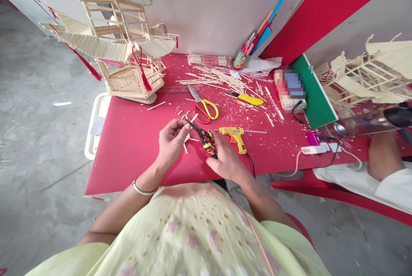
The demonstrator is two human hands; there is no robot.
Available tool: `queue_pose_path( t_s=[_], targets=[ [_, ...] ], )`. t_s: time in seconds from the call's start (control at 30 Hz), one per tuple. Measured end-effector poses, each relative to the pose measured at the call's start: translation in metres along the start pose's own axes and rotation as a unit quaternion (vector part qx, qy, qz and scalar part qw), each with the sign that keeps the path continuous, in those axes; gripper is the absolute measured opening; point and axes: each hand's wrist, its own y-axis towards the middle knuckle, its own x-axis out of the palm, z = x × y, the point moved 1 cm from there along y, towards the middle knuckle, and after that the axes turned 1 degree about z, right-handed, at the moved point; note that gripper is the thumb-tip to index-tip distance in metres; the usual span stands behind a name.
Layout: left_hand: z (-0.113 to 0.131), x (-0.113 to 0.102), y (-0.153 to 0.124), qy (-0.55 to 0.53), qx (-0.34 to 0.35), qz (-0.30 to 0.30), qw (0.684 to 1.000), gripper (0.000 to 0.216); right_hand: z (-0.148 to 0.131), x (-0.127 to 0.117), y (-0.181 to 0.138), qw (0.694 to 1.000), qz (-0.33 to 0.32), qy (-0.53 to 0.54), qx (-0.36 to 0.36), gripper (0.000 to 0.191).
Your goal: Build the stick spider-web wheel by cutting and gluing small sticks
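The left hand (172,138) is closed, its fingertips pinching a short stick (193,118) just ahead of the body, over the red counter (128,147). A bangle (143,189) sits on that wrist. The right hand (223,160) is clenched around the black and yellow handles of a cutter (203,135), whose dark blades point up and left to the left fingertips and meet the stick there.

Just right of the right hand lies a yellow glue gun (235,135); its black cord runs back past the wrist. Ahead of both hands lie scissors (204,107) with yellow and red handles, blades open. Farther ahead and right is a yellow knife (246,98) among a loose heap of sticks (219,77) and chips.

At the far wall a printed cup (240,60) holds coloured pens and strips; its print is too small to read. Left of it lies a wrapped bundle of sticks (208,59).

Far ahead of the left hand stands a tiered stick house (122,53) with red tassels, a ruler (177,89) at its foot.

Well right of the right hand, another person's hand (383,156) rests by a white power strip (317,150).
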Motion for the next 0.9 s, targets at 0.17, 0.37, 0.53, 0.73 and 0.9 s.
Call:
queue_pose_path(
  t_s=[0.17, 0.37, 0.53, 0.73, 0.9],
  targets=[
    [0.002, -0.006, 0.000, 0.082, 0.050, -0.020, 0.995, 0.028, -0.001, 0.002, 0.005, 0.999, -0.006, -0.019, -0.037, 0.081],
    [0.020, -0.011, 0.001, 0.259, 0.210, -0.035, 0.942, 0.011, 0.002, 0.008, 0.012, 0.998, 0.023, 0.002, -0.067, 0.054],
    [0.035, -0.009, -0.001, 0.307, 0.256, -0.057, 0.915, 0.009, 0.006, 0.013, 0.012, 0.997, 0.034, 0.023, -0.068, 0.039],
    [0.042, -0.008, -0.001, 0.295, 0.179, -0.076, 0.935, 0.018, 0.011, 0.012, 0.009, 0.996, 0.039, 0.029, -0.077, 0.053],
    [0.046, -0.007, 0.000, 0.236, 0.101, -0.088, 0.963, 0.026, 0.012, 0.011, 0.008, 0.997, 0.029, 0.027, -0.073, 0.052]
  ],
)
